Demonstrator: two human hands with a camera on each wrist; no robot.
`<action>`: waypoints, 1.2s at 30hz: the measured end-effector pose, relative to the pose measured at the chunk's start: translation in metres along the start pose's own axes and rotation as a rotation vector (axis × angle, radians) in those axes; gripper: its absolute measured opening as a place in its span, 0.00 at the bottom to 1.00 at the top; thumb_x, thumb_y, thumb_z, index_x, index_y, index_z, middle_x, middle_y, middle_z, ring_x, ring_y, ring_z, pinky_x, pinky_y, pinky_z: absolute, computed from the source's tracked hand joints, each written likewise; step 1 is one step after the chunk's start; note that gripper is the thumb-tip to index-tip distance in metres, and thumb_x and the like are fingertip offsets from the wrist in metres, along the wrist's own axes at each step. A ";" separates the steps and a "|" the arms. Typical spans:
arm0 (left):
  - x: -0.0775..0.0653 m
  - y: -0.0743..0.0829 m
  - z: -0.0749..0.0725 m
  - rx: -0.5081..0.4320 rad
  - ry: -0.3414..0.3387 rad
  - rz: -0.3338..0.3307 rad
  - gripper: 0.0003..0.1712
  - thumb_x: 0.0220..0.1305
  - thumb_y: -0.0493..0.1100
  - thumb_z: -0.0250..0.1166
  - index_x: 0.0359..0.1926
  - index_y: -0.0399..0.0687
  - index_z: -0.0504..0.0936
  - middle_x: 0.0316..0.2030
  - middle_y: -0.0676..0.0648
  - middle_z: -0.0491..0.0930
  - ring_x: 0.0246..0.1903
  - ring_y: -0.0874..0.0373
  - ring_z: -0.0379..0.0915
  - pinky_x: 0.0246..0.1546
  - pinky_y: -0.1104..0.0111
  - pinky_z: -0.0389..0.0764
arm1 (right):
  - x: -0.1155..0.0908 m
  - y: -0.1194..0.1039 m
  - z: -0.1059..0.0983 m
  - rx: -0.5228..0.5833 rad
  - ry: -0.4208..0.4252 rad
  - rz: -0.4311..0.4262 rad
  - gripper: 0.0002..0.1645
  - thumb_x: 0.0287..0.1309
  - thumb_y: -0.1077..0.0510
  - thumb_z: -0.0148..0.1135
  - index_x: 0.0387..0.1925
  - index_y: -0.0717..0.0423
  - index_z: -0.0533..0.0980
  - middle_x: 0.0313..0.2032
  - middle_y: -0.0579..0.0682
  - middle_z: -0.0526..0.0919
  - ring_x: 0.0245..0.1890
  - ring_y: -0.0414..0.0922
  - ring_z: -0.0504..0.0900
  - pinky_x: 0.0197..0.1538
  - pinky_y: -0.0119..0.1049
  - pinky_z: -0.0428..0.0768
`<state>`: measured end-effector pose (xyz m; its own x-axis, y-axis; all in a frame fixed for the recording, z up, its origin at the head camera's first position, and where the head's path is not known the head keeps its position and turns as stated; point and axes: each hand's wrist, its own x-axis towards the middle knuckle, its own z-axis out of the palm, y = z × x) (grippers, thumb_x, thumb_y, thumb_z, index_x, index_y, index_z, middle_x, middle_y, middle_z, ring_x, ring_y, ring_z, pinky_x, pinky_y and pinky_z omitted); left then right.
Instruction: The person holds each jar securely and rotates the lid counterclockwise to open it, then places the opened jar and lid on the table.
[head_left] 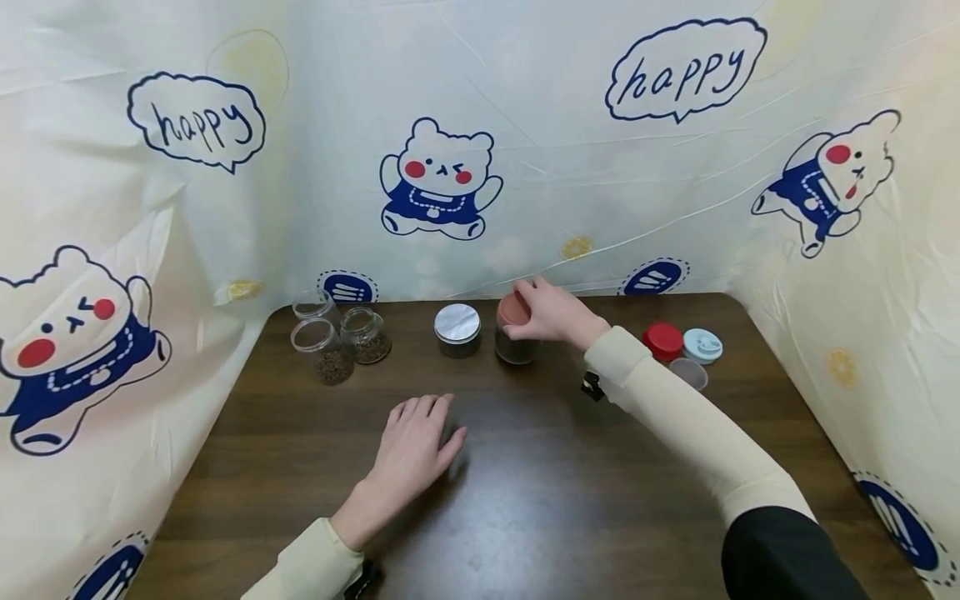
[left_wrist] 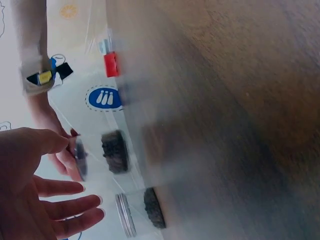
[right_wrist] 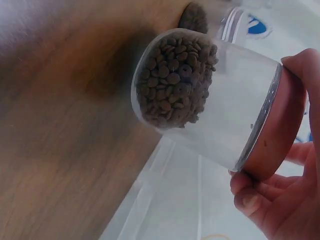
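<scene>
My right hand [head_left: 557, 312] grips the reddish-brown lid [right_wrist: 272, 127] of a clear jar [right_wrist: 232, 100], its thumb and fingers around the lid's rim. Small brown pellets [right_wrist: 175, 80] fill the lower part of that jar. Just left of it stands a second jar with a silver lid [head_left: 457, 322], also holding dark contents. My left hand [head_left: 408, 442] is over the front middle of the table, palm down, fingers spread loosely and holding nothing. In the left wrist view its fingers [left_wrist: 75, 205] are apart from both jars.
Several uncovered glass jars cluster at the back left, including one with pellets [head_left: 333, 365] and a shorter one [head_left: 366, 335]. At the back right lie a red lid [head_left: 663, 342], a light blue lid [head_left: 702, 345] and a translucent lid [head_left: 688, 374]. A printed curtain [head_left: 555, 200] encloses the dark wooden table [head_left: 540, 500].
</scene>
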<state>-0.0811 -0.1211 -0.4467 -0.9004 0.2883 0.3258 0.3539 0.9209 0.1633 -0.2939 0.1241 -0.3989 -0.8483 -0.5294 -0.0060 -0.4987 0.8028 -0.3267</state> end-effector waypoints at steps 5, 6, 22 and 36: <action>0.000 0.000 0.001 0.012 -0.009 -0.009 0.29 0.66 0.54 0.72 0.59 0.38 0.81 0.51 0.39 0.84 0.51 0.41 0.79 0.57 0.44 0.76 | -0.030 -0.012 -0.008 -0.008 0.054 -0.020 0.44 0.55 0.30 0.65 0.65 0.49 0.71 0.47 0.54 0.74 0.36 0.51 0.80 0.36 0.44 0.80; 0.000 0.000 0.001 0.011 -0.009 -0.010 0.29 0.66 0.54 0.72 0.59 0.38 0.81 0.51 0.39 0.84 0.51 0.41 0.79 0.57 0.44 0.76 | -0.037 -0.015 -0.010 -0.002 0.065 -0.022 0.44 0.54 0.30 0.65 0.65 0.49 0.71 0.47 0.54 0.74 0.36 0.51 0.80 0.36 0.44 0.80; 0.000 -0.005 -0.001 0.039 0.019 0.020 0.28 0.64 0.50 0.74 0.58 0.35 0.81 0.49 0.38 0.85 0.49 0.41 0.81 0.52 0.46 0.79 | -0.110 -0.043 -0.014 0.197 0.130 -0.091 0.38 0.55 0.36 0.69 0.62 0.50 0.73 0.46 0.50 0.78 0.36 0.46 0.80 0.34 0.38 0.83; -0.004 0.000 -0.001 -0.131 -0.053 0.014 0.47 0.52 0.63 0.81 0.60 0.31 0.77 0.53 0.37 0.82 0.53 0.41 0.79 0.54 0.49 0.81 | -0.149 -0.051 -0.007 0.211 0.163 -0.084 0.37 0.54 0.39 0.72 0.61 0.49 0.72 0.48 0.48 0.79 0.39 0.43 0.80 0.37 0.34 0.82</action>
<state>-0.0776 -0.1228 -0.4467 -0.9058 0.3179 0.2799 0.3938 0.8755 0.2800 -0.1436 0.1637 -0.3751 -0.8315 -0.5268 0.1764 -0.5351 0.6740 -0.5093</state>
